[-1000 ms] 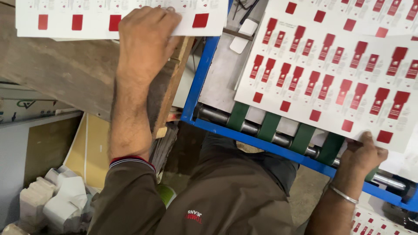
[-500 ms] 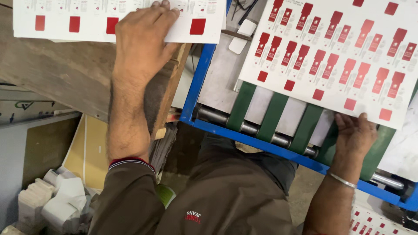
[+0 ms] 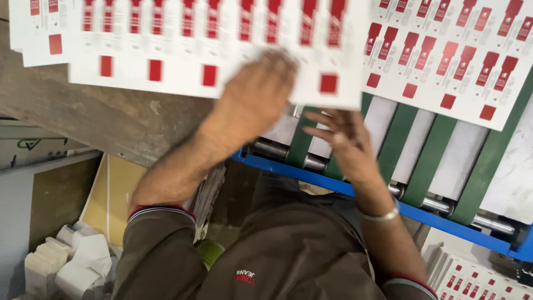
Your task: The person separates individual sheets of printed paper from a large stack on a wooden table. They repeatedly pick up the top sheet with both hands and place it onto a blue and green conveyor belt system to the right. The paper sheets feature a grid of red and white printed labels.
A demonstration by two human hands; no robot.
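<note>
Here a printed sheet (image 3: 222, 50) is pressed flat by the left hand (image 3: 255, 100), palm open, while its edge is supported underneath by the right hand (image 3: 338, 139), fingers spread, above the green belts (image 3: 427, 150).

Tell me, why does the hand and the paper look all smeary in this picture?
In the head view, the left hand and the white sheet under it are smeared by motion blur, so its red marks stretch into streaks; the right hand is a little soft too; the other sheet on the green belts looks sharper; the light is even, with no strong glare.
</note>
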